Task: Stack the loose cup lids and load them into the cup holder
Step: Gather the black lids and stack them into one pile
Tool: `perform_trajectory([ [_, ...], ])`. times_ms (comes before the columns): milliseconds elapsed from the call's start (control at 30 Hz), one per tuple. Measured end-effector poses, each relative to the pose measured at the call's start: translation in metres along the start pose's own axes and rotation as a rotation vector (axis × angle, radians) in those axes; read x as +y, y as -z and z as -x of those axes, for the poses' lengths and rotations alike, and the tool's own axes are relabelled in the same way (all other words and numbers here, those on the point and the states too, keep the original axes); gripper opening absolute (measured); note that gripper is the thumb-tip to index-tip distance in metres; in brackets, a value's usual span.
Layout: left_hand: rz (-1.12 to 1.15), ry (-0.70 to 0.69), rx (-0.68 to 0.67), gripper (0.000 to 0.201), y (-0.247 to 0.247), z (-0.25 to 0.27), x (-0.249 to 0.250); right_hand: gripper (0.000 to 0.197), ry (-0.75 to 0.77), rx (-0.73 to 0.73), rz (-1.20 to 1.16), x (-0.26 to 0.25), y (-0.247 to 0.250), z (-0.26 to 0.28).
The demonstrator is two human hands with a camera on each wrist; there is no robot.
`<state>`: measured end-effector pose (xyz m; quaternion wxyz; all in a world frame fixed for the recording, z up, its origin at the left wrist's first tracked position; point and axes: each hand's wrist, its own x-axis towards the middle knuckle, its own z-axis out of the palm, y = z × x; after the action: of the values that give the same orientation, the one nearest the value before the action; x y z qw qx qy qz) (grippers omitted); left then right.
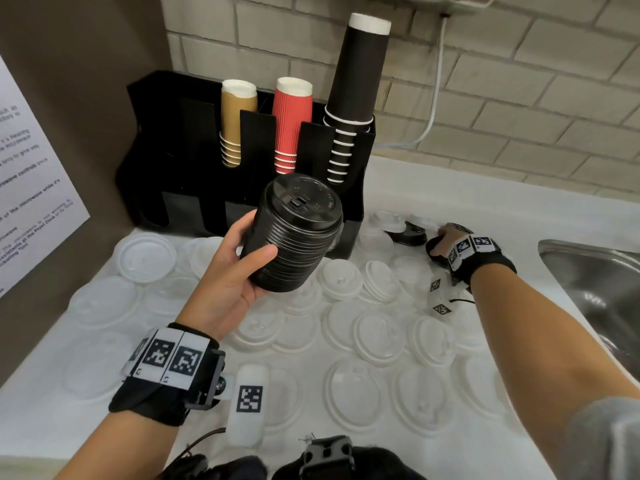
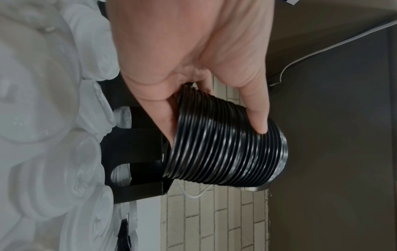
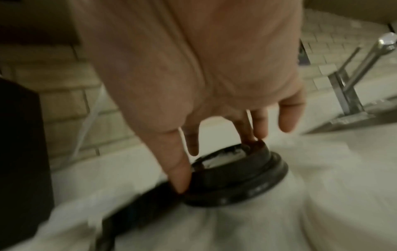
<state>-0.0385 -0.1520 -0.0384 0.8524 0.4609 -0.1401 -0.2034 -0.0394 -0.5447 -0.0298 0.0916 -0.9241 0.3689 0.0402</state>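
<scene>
My left hand [image 1: 249, 247] grips a tall stack of black lids [image 1: 294, 233] on its side above the counter, in front of the black cup holder [image 1: 166, 133]. In the left wrist view the thumb and fingers of the left hand [image 2: 214, 125] wrap round the ribbed stack of black lids [image 2: 225, 149]. My right hand [image 1: 445, 242] reaches to the far right of the holder and pinches a loose black lid [image 3: 257, 185] between thumb and fingers; the right hand [image 3: 217, 158] is blurred there. Another black lid [image 1: 405, 233] lies beside it. Many white lids [image 1: 374, 334] cover the counter.
The holder's upper slots hold brown cups [image 1: 237, 123], red cups [image 1: 291, 123] and black cups [image 1: 353, 98]. A steel sink [image 1: 595, 282] with a faucet [image 3: 354, 76] is on the right. A white cable [image 1: 434, 98] runs down the brick wall; a printed notice [image 1: 31, 185] hangs at left.
</scene>
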Motion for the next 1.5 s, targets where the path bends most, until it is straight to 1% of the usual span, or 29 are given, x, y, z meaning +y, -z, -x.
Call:
perform_trajectory([
  [67, 0.003, 0.004, -0.004, 0.055, 0.000, -0.001, -0.002, 0.054, -0.073, 0.027, -0.085, -0.002, 0.005, 0.005],
  [133, 0.010, 0.011, -0.007, 0.059, -0.002, -0.004, -0.003, 0.053, -0.147, 0.096, -0.197, -0.007, 0.018, 0.018],
  [167, 0.016, 0.015, -0.008, 0.063, -0.003, -0.005, -0.004, 0.054, -0.126, 0.114, -0.322, -0.012, 0.026, 0.030],
  [200, 0.021, 0.018, -0.011, 0.065, -0.004, -0.007, -0.005, 0.055, -0.032, 0.110, -0.485, -0.017, 0.033, 0.042],
  [267, 0.026, 0.019, -0.015, 0.062, -0.007, -0.010, -0.007, 0.057, 0.302, 0.072, -0.886, -0.029, 0.044, 0.080],
  [300, 0.027, 0.020, -0.018, 0.061, -0.009, -0.012, -0.007, 0.057, 0.472, 0.055, -1.045, -0.037, 0.047, 0.103],
  [333, 0.027, 0.023, -0.021, 0.062, -0.010, -0.013, -0.008, 0.058, 0.616, 0.047, -1.139, -0.044, 0.047, 0.122],
  [367, 0.027, 0.024, -0.022, 0.062, -0.011, -0.014, -0.009, 0.058, 0.722, 0.045, -1.187, -0.053, 0.045, 0.138],
  [433, 0.030, 0.024, -0.022, 0.063, -0.014, -0.016, -0.010, 0.059, 0.846, 0.064, -1.216, -0.069, 0.041, 0.161],
  [500, 0.028, 0.022, -0.022, 0.066, -0.015, -0.016, -0.009, 0.058, 0.888, 0.079, -1.206, -0.080, 0.039, 0.173],
  [567, 0.014, 0.020, -0.023, 0.070, -0.015, -0.016, -0.009, 0.056, 0.896, 0.104, -1.138, -0.088, 0.038, 0.177],
  [667, -0.005, 0.020, -0.027, 0.066, -0.016, -0.017, -0.010, 0.054, 0.899, 0.180, -1.012, -0.098, 0.037, 0.181],
  [800, -0.040, 0.009, -0.052, 0.065, -0.015, -0.019, -0.009, 0.047, 0.920, 0.232, -0.937, -0.108, 0.036, 0.181],
  [933, -0.087, 0.001, -0.074, 0.064, -0.013, -0.021, -0.009, 0.040, 0.917, 0.202, -0.944, -0.110, 0.037, 0.180],
  [1000, -0.103, -0.005, -0.082, 0.062, -0.013, -0.021, -0.010, 0.040, 0.904, 0.176, -0.956, -0.109, 0.038, 0.178],
  [1133, -0.127, -0.001, -0.104, 0.061, -0.014, -0.022, -0.012, 0.046, 0.869, 0.132, -0.960, -0.109, 0.038, 0.176],
  [1233, -0.130, 0.005, -0.107, 0.059, -0.015, -0.024, -0.013, 0.049, 0.870, 0.119, -0.964, -0.108, 0.038, 0.176],
  [1500, -0.019, 0.054, -0.085, 0.061, -0.015, -0.025, -0.019, 0.061, 0.853, 0.127, -0.984, -0.107, 0.036, 0.174],
])
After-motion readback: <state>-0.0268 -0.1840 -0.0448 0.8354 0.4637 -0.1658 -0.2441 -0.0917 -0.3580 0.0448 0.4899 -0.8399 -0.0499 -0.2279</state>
